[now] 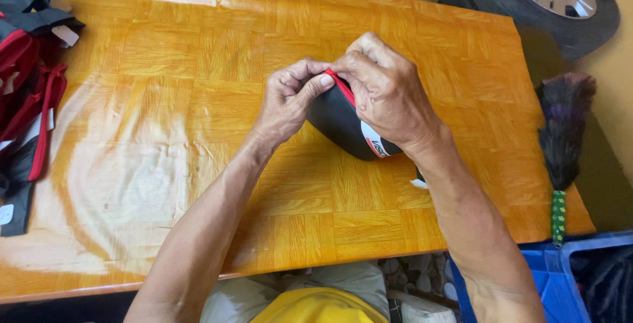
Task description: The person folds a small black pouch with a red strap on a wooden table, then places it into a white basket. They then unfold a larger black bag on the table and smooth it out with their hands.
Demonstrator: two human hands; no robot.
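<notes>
1. The black pouch point(343, 120) with red piping sits on the glossy wooden table point(165, 65), a little right of the middle, and both hands work at its upper edge.
2. The left hand point(288, 98) pinches the red trim between thumb and forefinger; the grip is narrow and closed on the fabric edge.
3. The right hand point(386, 92) curls over the pouch from the far side, fingers folded tight on the same red edge, so both hands clamp the pouch, touching each other at the trim.
4. To do this well, in my judgement, the thumbs should stay close together on the piping, so the edge stays taut between them and does not bunch, and the pouch's rounded belly should rest on the table for support.
5. The pouch's long axis runs diagonally, from the red edge at upper left down to the white label patch point(374, 143) at lower right; the red edge faces up and away from the person, the rounded bottom toward them.
6. Aside: a heap of red-and-black fabric pieces point(26, 85) lies at the table's left edge, a feather duster point(564, 138) at the right, a tyre point(547, 0) beyond.
</notes>
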